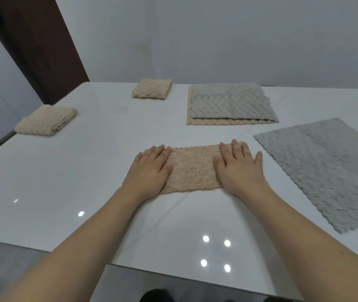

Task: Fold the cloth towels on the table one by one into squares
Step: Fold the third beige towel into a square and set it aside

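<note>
Pressing down with both palms, I have my left hand and right hand spread flat on the two ends of a folded beige towel at the middle of the white table. A grey towel lies flat just right.

We see a glossy white surface with bright ceiling-light glare spots near its front edge, a plain grey wall behind, and a dark brown door panel far left.
</note>
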Motion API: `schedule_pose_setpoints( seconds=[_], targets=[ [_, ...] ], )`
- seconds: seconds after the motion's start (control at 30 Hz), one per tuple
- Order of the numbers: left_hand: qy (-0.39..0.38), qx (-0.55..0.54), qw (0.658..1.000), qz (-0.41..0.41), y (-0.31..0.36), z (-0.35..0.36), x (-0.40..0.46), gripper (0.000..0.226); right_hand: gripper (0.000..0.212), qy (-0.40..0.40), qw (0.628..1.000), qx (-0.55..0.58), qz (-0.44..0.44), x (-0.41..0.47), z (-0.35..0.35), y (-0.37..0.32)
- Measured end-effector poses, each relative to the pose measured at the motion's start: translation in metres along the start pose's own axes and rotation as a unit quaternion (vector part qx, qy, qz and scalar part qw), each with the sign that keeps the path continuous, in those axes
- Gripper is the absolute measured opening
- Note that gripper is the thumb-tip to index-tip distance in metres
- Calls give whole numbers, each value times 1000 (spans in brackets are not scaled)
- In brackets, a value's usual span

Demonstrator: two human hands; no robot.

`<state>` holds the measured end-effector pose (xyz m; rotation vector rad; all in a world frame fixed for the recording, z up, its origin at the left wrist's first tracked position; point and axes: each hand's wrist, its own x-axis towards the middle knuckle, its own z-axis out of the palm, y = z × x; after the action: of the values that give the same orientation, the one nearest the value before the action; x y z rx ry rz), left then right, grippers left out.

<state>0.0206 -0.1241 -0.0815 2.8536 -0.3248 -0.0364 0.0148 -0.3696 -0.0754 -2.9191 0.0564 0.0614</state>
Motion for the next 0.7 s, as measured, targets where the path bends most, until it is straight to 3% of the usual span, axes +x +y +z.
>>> schedule_pose_setpoints(
  seconds=[0.17, 0.3, 0.43, 0.7],
  targets=[
    [-30, -23, 999, -9, 0, -27, 17, 48, 62, -6, 1000, -12, -16, 12, 1, 1],
    [44, 7, 999, -4, -3, -36, 42, 24, 61, -8, 998, -24, -50, 25, -2, 2],
    [87, -50, 994, 32, -16, -25, 57, 11, 59, 1, 998, -13, -58, 35, -3, 1],
    [103, -17, 993, 61, -30, -25, 53, 25, 58, 9, 997, -9, -74, 53, -2, -2]
  ],
)
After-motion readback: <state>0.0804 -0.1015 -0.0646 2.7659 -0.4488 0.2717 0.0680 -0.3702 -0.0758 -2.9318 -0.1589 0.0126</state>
